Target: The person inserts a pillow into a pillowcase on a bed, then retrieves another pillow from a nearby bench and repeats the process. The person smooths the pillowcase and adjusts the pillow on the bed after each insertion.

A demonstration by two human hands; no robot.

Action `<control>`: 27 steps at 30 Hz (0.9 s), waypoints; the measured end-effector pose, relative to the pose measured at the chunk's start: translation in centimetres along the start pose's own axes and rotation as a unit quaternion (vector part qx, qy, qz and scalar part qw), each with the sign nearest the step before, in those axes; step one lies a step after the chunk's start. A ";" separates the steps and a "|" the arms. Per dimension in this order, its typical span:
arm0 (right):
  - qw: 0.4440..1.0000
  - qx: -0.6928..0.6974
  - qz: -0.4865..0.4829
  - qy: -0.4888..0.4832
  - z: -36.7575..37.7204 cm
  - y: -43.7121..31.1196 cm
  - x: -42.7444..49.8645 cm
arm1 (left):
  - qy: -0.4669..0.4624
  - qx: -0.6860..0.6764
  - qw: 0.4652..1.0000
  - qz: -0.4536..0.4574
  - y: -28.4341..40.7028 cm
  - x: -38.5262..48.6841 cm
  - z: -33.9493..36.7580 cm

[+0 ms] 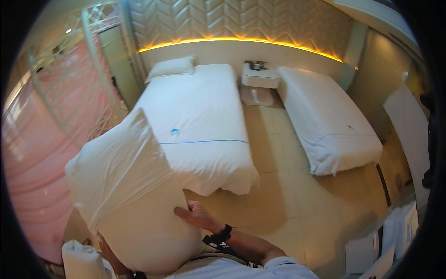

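Upright before my body is a plump white pillow (150, 230), its upper part covered by a thin, creased white pillowcase (118, 164). The case's hem runs slantwise across the pillow, which bulges uncovered below it. My right hand (195, 214), with a black band on the wrist, grips the pillow's right edge; the thumb lies on the near face and the fingers go behind. At the lower left edge, my left hand (101, 240) holds the pillow, mostly hidden by it, so its fingers do not show.
Beyond the pillow stands a white-made bed (202, 104) with one pillow (170, 68) at its head. A nightstand (259, 75) separates it from a second bed (327, 118). Pink drapery (35, 167) and white latticework (69, 80) stand left. Rolled white fabric (83, 261) lies lower left.
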State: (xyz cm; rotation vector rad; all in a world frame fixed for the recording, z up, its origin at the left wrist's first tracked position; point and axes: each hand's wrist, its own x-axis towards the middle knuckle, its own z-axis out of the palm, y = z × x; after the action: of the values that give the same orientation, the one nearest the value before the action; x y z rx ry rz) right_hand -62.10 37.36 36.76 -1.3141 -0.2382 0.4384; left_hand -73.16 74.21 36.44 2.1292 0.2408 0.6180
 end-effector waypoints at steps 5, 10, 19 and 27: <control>0.970 0.025 0.032 0.239 -8.3 -1.2 -7.2 | -0.084 -0.327 0.928 -0.154 10.1 4.0 14.1; 0.935 0.061 -0.023 0.350 -15.8 0.6 -11.2 | -0.225 -0.282 0.931 -0.052 16.8 5.8 25.3; 0.902 0.013 -0.067 0.425 -27.7 -2.4 -7.1 | -0.298 -0.454 0.827 -0.141 21.9 12.4 40.5; 0.888 0.034 -0.030 0.458 -36.2 -6.5 -3.1 | -0.372 -0.398 0.824 -0.154 23.7 19.1 52.2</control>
State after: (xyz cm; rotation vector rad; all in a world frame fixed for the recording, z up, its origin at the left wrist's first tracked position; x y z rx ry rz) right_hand -48.90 2.98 34.40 -1.3079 0.5255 -0.2538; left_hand -31.32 30.65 36.53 1.3167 -0.1106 -0.3099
